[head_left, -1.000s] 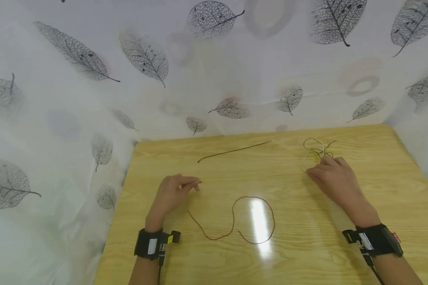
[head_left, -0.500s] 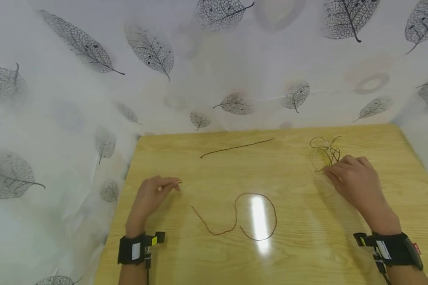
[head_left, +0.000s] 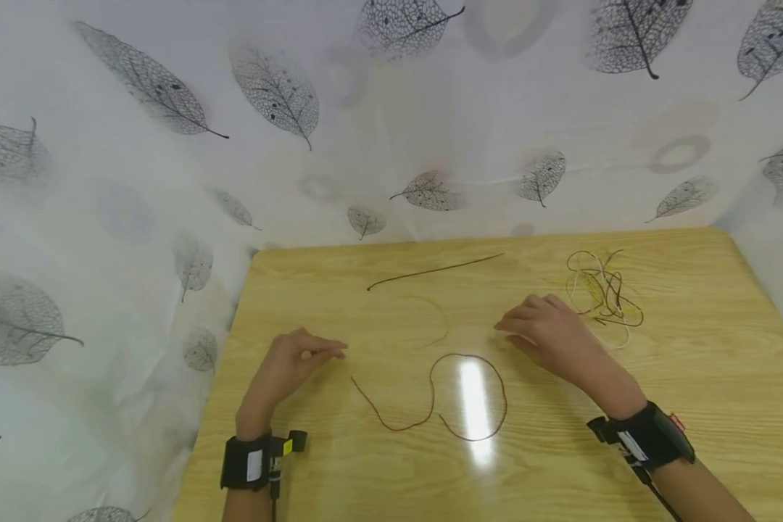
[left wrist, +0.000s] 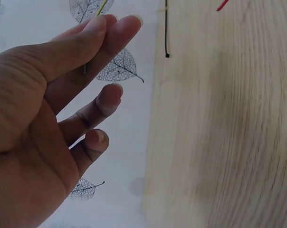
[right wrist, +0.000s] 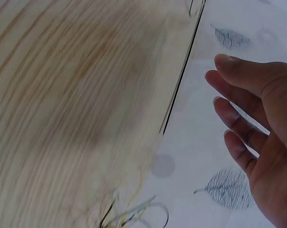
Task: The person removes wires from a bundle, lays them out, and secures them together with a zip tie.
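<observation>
My left hand (head_left: 295, 366) is over the left part of the table, pinching a thin yellow cord (left wrist: 101, 7) between thumb and forefinger. In the left wrist view a short end of it shows below the thumb. A faint yellow curve of cord (head_left: 446, 326) is visible in the head view between the two hands. My right hand (head_left: 551, 337) hovers right of that curve, fingers loosely extended, with nothing held. Beyond it, at the back right, lies a tangle of white, yellow and dark cords (head_left: 602, 286).
A dark cord (head_left: 433, 271) lies nearly straight along the back of the wooden table (head_left: 391, 478). Nearer the front a red-brown cord (head_left: 433, 391) lies in an S-like curve. A leaf-patterned sheet (head_left: 483, 130) rises behind and at the sides.
My right hand has let go of the tangle and moved left, leaving it at the back right. My left hand drew left with the yellow cord, then came slightly back right.
</observation>
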The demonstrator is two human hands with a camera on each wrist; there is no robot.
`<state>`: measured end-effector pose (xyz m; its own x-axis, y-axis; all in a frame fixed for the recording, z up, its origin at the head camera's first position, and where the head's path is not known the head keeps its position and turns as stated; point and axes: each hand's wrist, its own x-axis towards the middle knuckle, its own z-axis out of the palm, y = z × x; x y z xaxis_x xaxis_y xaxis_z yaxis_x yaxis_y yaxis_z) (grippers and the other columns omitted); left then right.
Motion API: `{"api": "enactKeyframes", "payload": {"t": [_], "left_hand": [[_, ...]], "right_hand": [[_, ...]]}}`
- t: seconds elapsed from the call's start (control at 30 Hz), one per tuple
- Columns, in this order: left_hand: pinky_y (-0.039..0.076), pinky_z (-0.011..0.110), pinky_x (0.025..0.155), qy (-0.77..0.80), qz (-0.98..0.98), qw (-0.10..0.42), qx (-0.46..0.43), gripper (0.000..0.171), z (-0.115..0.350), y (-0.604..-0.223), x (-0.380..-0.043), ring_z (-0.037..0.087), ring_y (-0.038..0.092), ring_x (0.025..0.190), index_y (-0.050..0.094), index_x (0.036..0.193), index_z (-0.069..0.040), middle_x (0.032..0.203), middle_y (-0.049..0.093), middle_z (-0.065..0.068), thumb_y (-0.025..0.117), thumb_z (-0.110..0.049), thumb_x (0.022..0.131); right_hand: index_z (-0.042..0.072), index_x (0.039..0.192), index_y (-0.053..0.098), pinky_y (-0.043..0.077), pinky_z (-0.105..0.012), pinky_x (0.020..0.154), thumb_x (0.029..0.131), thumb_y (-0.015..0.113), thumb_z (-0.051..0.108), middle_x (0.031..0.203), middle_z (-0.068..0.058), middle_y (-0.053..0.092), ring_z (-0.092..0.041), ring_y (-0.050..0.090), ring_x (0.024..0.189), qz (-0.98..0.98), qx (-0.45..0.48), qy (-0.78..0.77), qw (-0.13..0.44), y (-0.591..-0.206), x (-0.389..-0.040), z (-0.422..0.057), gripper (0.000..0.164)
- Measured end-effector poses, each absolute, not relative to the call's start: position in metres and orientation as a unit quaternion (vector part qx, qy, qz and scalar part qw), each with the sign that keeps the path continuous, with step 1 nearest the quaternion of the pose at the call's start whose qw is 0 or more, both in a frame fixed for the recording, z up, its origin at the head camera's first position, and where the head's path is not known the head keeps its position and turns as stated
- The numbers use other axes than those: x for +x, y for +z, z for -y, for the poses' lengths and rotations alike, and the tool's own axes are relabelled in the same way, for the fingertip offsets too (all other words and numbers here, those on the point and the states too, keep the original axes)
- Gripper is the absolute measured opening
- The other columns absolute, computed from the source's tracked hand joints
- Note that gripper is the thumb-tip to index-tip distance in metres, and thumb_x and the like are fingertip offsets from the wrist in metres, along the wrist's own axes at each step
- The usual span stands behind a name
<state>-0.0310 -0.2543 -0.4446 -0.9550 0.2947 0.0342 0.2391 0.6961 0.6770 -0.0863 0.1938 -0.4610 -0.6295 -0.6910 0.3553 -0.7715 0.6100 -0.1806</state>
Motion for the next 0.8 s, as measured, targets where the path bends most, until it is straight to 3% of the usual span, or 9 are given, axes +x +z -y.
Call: {"api": "enactKeyframes", "payload": {"t": [0.17,0.27,0.47,0.6,0.8], "left_hand": [[0.039,0.023,0.057,0.377,-0.907,0.021,0.186,0.02,0.245,-0.447,-0.033,0.005,0.051,0.07,0.074,0.107,-0.03,0.091,0.07,-0.021,0.069,-0.024,0.089],[0.036,0.024,0.054,0.39,-0.894,0.012,0.218,0.02,0.237,-0.447,-0.037,0.006,0.048,0.067,0.074,0.108,-0.028,0.093,0.07,-0.021,0.068,-0.024,0.09],[0.035,0.024,0.053,0.381,-0.9,-0.017,0.21,0.02,0.243,-0.448,-0.038,0.006,0.043,0.063,0.074,0.108,-0.027,0.092,0.07,-0.021,0.067,-0.023,0.09],[0.038,0.024,0.054,0.37,-0.915,-0.007,0.164,0.018,0.259,-0.455,-0.034,0.007,0.043,0.062,0.074,0.107,-0.028,0.091,0.07,-0.02,0.067,-0.023,0.091],[0.048,0.027,0.069,0.376,-0.918,0.04,0.117,0.012,0.268,-0.475,-0.031,0.004,0.058,0.08,0.076,0.099,-0.031,0.094,0.068,-0.021,0.069,-0.03,0.089]], "right_hand": [[0.017,0.122,0.066,0.047,-0.037,0.082,0.077,0.079,0.021,0.118,-0.002,0.065,-0.02,0.057,0.101,0.854,0.476,0.188,0.088,-0.471,-0.085,-0.137,0.047],[0.017,0.12,0.066,0.047,-0.036,0.084,0.081,0.077,0.023,0.121,-0.003,0.063,-0.02,0.055,0.105,0.845,0.494,0.191,0.076,-0.477,-0.084,-0.115,0.042],[0.021,0.092,0.074,0.042,-0.032,0.077,0.081,0.077,0.019,0.091,0.01,0.068,-0.013,0.056,0.089,0.86,0.46,0.201,0.091,-0.477,-0.085,-0.127,0.012],[0.021,0.09,0.076,0.039,-0.031,0.075,0.078,0.079,0.019,0.08,0.012,0.067,-0.01,0.056,0.078,0.87,0.432,0.212,0.11,-0.47,-0.085,-0.155,0.012],[0.021,0.088,0.077,0.041,-0.033,0.074,0.078,0.079,0.022,0.077,0.012,0.068,-0.01,0.054,0.071,0.888,0.41,0.178,0.108,-0.462,-0.079,-0.182,0.01]]}}
